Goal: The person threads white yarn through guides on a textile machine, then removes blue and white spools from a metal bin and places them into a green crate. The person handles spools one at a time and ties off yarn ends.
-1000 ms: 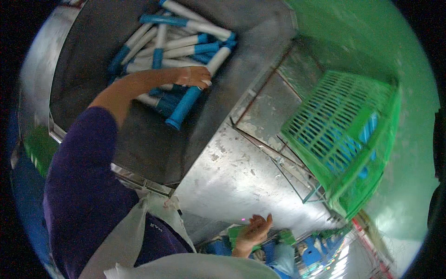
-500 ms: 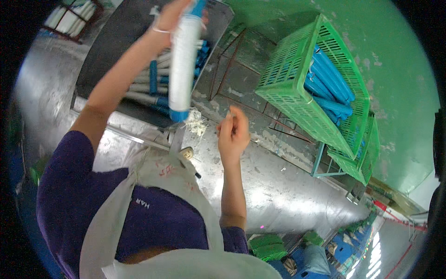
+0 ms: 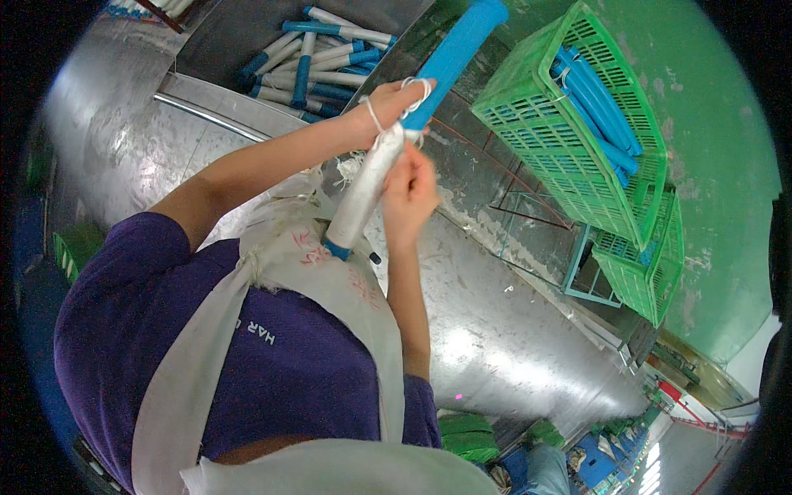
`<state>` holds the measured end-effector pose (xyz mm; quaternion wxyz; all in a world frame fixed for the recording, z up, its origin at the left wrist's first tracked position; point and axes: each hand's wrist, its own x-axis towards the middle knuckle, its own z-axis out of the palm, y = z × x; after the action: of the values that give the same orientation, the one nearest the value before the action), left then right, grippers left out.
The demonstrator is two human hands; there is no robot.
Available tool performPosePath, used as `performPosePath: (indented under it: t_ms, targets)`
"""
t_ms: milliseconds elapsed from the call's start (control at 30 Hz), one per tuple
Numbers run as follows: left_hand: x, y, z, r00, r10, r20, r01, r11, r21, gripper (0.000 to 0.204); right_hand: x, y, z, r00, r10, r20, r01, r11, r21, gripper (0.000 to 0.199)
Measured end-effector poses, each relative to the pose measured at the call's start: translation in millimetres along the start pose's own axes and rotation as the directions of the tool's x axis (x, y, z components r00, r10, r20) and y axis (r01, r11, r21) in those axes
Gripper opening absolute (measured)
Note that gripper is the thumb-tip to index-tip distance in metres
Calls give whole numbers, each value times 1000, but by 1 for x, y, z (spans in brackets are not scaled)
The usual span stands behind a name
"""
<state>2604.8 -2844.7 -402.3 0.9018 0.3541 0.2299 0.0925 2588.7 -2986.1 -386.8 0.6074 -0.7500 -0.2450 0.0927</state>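
Observation:
My left hand (image 3: 386, 111) grips a long tube (image 3: 371, 177) where its blue upper part meets its white-wrapped lower part. The tube is tilted: its blue end points up and to the right, and its lower end rests against my apron. A white string loops over my left hand's fingers. My right hand (image 3: 410, 194) is closed against the white part just below the left hand, fingers pinched on the wrap.
An open metal bin (image 3: 223, 41) at the top holds several blue-and-white tubes (image 3: 326, 58). A green plastic crate (image 3: 536, 132) with blue tubes stands to the right, above a second green crate (image 3: 648, 276). A steel work surface (image 3: 495, 330) curves below my hands.
My left hand has lifted one tube out of the bin and brought it in front of my chest. My right hand has risen from low down and closed on the tube's white part.

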Motion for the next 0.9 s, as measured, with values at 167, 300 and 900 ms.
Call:
performPosePath:
  t_ms: [167,300,900]
  targets:
    - [-53,-22,-26,993,-57,-100,48,995,-92,36,-88,-2,-26,967,153,203,-129,983,-127,21]
    - [-103,-57,-26,953,-233,-193,226,972,-58,29,-110,6,-41,957,190,221,-186,982,-38,20]
    - [-62,-82,19,603,81,793,-717,491,495,63,17,-94,-139,536,-2,844,844,-17,-536,44]
